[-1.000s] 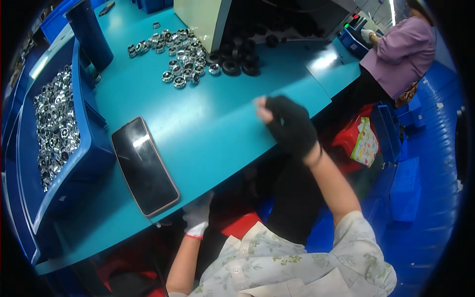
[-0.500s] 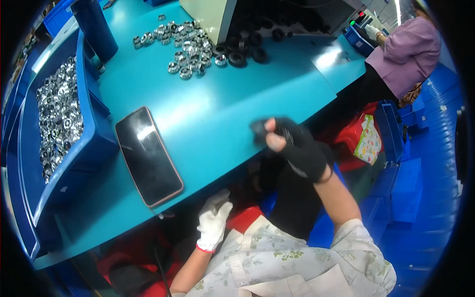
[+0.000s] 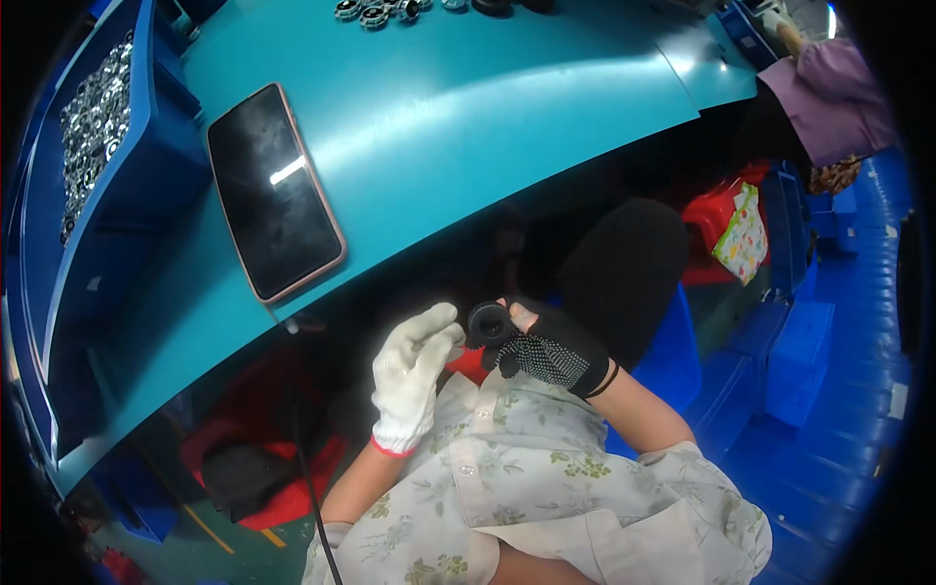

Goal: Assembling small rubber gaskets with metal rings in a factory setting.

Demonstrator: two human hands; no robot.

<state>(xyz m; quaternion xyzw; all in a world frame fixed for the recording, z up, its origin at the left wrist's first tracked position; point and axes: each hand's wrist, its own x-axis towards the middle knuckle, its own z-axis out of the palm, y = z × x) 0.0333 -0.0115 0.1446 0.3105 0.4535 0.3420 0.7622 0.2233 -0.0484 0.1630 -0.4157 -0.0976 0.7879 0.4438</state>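
Below the near edge of the teal tabletop [image 3: 468, 127], close to the person's chest, the right hand [image 3: 546, 351], in a black fingerless glove with white dots on the palm, has its grip clamped on a small black ring-shaped part [image 3: 485, 324], fingers wrapped round its rim with the hole facing up toward the camera. The left hand [image 3: 414, 375], in a white knitted glove with a red cuff, sits just beside it, its fingertips bunched together and touching or nearly touching the left side of the black ring; whether they actually pinch it cannot be told. Both forearms come out of a pale floral shirt [image 3: 526, 487]. On the tabletop, well apart from the hands, a black smartphone with a pinkish case [image 3: 273, 190] lies flat, screen up. To its left stands a blue plastic bin [image 3: 127, 185] filled with shiny metal rings [image 3: 93, 117]. At the far edge of the tabletop a few more metal rings [image 3: 375, 12] lie loose. At the upper right another person in a purple sleeve [image 3: 829, 97] is working.
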